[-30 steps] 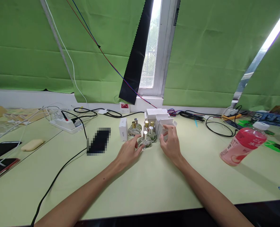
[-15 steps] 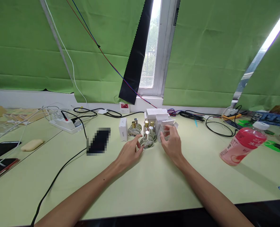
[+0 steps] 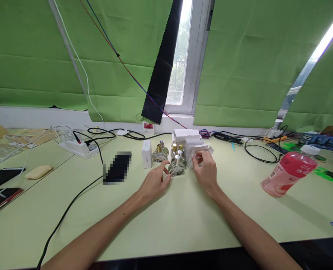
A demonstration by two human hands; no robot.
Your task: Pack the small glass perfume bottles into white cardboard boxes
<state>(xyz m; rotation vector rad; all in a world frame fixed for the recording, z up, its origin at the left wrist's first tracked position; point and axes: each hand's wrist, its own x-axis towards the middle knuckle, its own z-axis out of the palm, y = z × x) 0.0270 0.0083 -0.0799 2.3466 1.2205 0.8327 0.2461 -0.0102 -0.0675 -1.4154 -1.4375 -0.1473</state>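
Observation:
Fingers curved and apart, my left hand (image 3: 155, 178) rests on the table beside the nearest glass perfume bottle (image 3: 177, 170). Its thumb and index finger are at the bottle's left edge; whether they touch it I cannot tell. My right hand (image 3: 206, 168) pinches a clear, thin-edged plastic piece, mostly hidden by the fingers, in front of the white boxes (image 3: 186, 134). More perfume bottles with gold or silver necks stand behind the nearest one. Two others, including a gold-necked perfume bottle (image 3: 158, 155), stand to the left beside an upright small white box (image 3: 146, 154).
A pink drink bottle (image 3: 290, 170) stands at the right. Left are a pixelated dark rectangle (image 3: 117, 167), a power strip (image 3: 80, 148), a cream case (image 3: 38, 172) and phones. Black cables (image 3: 228, 137) run along the back. Part of another person's hand shows at the far right edge.
The nearest perfume bottle has shifted slightly right, away from my left fingers. My right fingers have closed in, and less of the clear piece shows.

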